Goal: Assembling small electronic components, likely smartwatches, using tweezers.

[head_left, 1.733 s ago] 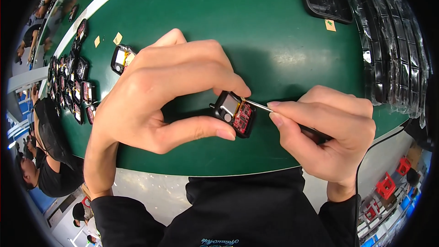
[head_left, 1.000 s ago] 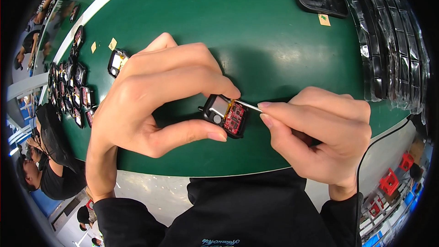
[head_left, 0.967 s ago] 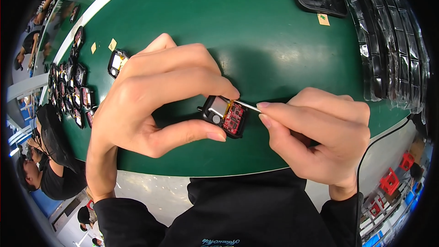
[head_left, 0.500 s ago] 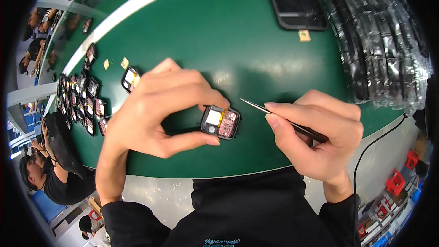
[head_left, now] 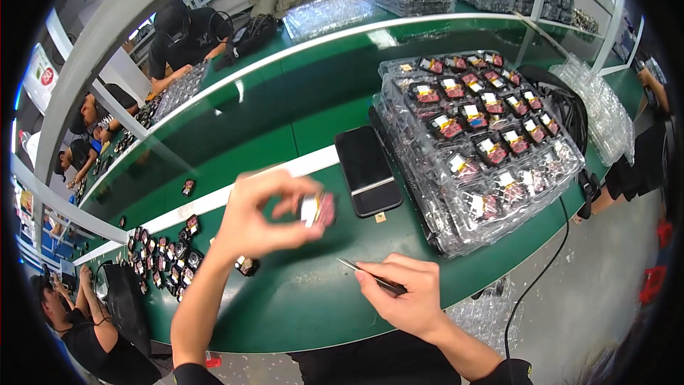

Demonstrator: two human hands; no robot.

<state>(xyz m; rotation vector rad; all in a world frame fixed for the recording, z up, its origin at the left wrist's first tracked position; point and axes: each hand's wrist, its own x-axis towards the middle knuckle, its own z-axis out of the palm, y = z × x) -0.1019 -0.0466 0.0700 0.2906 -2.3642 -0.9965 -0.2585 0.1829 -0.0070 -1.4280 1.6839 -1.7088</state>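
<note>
My left hand [head_left: 256,217] pinches a small open electronic device [head_left: 319,210] between thumb and fingers, held up over the green table. The device has a black housing, a white block and a reddish circuit board; it is blurred. Lower and to the right, my right hand [head_left: 410,292] is closed around dark tweezers [head_left: 349,264]. Their pale tips point up and left, apart from the device. On the table beside my left wrist lies a similar device [head_left: 246,266].
More such devices lie in a loose pile [head_left: 167,258] at the left. A black phone [head_left: 367,171] lies ahead, with a small tan square [head_left: 380,217] by it. Stacked clear plastic trays [head_left: 427,203] holding devices stand right. A cable [head_left: 563,242] hangs over the edge. Co-workers sit beyond.
The view has swung up, bringing the trays and far bench into sight. My left hand has lifted the device away from the tweezers, which my right hand still holds.
</note>
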